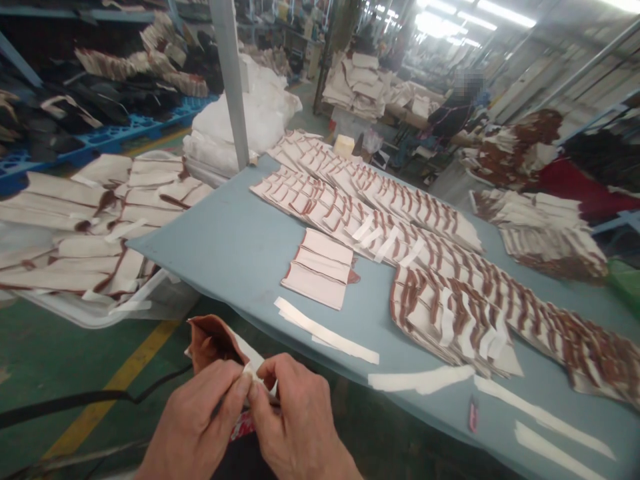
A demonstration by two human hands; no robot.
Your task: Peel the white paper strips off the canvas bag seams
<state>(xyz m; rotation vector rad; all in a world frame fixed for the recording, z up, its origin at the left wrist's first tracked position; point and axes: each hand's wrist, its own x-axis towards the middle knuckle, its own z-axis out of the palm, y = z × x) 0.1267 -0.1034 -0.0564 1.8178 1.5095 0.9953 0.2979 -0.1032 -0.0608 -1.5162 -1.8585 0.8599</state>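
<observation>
At the table's near edge, my left hand (203, 410) and my right hand (295, 413) meet, thumbs and fingertips pinched together on the pale edge of a leather piece (215, 337). Its brown inner side shows, folded open like a tube or pocket, to the left of my fingers. Part of the leather piece is hidden behind my hands. Across from them, a flat off-white sewn panel (320, 267) with dark seams lies on the table. Closer to my right hand rest white strips (330, 337).
Overlapping rows of white-and-brown panels (370, 213) run across the blue table (220, 233). A pink cutter (473, 413) lies by more strips (425, 380) at the front. Left stands a bin (100, 317) heaped with sewn pieces. A metal post (233, 87) rises behind; a person (450, 120) sits farther back.
</observation>
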